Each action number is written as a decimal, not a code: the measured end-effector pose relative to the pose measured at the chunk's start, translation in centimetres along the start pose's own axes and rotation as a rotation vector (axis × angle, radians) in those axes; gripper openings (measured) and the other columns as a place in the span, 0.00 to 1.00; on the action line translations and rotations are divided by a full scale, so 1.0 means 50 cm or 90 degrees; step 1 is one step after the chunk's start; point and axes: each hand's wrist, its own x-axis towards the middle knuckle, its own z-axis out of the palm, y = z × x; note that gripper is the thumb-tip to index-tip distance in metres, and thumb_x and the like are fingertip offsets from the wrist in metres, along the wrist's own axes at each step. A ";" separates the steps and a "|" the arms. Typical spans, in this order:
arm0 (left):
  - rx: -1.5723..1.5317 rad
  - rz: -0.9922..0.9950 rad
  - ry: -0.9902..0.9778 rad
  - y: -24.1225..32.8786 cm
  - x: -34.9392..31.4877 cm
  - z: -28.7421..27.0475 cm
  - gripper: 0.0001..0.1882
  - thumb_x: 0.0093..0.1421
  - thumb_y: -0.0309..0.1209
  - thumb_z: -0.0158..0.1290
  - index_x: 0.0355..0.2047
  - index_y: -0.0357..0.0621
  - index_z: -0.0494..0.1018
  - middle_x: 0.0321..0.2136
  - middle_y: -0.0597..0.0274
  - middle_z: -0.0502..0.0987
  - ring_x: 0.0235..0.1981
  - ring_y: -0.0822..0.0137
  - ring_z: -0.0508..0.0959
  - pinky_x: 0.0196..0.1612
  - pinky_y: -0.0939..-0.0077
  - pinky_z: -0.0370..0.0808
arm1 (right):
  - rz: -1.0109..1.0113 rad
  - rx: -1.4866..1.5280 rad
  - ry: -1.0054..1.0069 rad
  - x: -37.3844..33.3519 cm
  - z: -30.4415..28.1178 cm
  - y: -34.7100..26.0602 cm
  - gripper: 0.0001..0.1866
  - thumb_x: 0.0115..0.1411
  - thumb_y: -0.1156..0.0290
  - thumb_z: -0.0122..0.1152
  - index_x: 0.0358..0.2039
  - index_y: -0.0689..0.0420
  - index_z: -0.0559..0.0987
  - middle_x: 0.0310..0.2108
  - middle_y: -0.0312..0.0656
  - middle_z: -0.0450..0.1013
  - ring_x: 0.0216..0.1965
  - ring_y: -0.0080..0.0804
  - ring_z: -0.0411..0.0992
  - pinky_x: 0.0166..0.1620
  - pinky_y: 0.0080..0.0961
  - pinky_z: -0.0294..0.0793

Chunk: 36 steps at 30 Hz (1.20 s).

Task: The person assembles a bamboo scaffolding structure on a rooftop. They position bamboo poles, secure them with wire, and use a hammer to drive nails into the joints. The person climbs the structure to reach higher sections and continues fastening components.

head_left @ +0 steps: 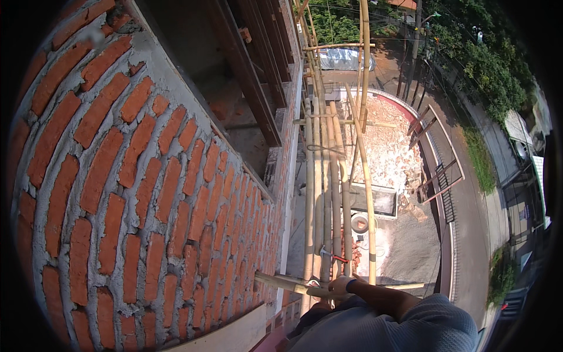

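My right hand [339, 285], with a blue band at its wrist, is at the lower middle, right by a bamboo crosspole [284, 283]. Its fingers are too small and hidden to show whether they grip the pole. Just beyond, a hammer-like tool with a red handle [339, 258] and a pale metal head lies across the lengthwise bamboo poles [319, 205]. A small whitish thing [314, 283], too small to make out, sits on the crosspole beside the hand. My left hand is out of view.
A brick wall [111, 176] with rough grey mortar fills the left side, below a dark window opening [234, 100]. Upright bamboo [362, 152] rises on the right. Far below lie a rubble heap [390, 141], a rectangular trough [373, 200], a curved fence [443, 199] and a road [475, 234].
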 end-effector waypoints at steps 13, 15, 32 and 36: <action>-0.473 -0.128 -0.003 -0.133 -0.222 -0.120 0.07 0.70 0.31 0.61 0.38 0.40 0.78 0.39 0.63 0.83 0.41 0.67 0.83 0.54 0.62 0.83 | -0.070 0.174 0.218 -0.089 -0.092 -0.001 0.17 0.65 0.59 0.63 0.48 0.58 0.84 0.41 0.48 0.83 0.41 0.43 0.82 0.45 0.37 0.79; -0.453 -0.204 -0.040 -0.109 -0.212 -0.139 0.12 0.68 0.34 0.63 0.45 0.38 0.80 0.39 0.63 0.83 0.44 0.65 0.84 0.55 0.62 0.82 | -0.049 0.302 0.185 -0.109 -0.116 -0.019 0.17 0.68 0.64 0.62 0.50 0.62 0.81 0.35 0.41 0.82 0.32 0.25 0.76 0.39 0.27 0.77; -0.538 -0.317 -0.237 -0.075 -0.112 -0.163 0.32 0.69 0.44 0.60 0.67 0.39 0.68 0.32 0.72 0.77 0.36 0.74 0.75 0.43 0.76 0.73 | -0.038 0.426 0.162 -0.143 -0.153 -0.129 0.19 0.68 0.63 0.62 0.51 0.64 0.81 0.37 0.45 0.82 0.34 0.28 0.79 0.41 0.28 0.78; -0.687 -0.260 -0.132 -0.110 -0.129 -0.123 0.29 0.67 0.49 0.62 0.60 0.45 0.73 0.30 0.75 0.72 0.32 0.76 0.72 0.42 0.77 0.70 | -0.010 0.440 0.169 -0.142 -0.157 -0.127 0.19 0.67 0.63 0.62 0.52 0.64 0.81 0.36 0.45 0.82 0.34 0.27 0.78 0.41 0.27 0.78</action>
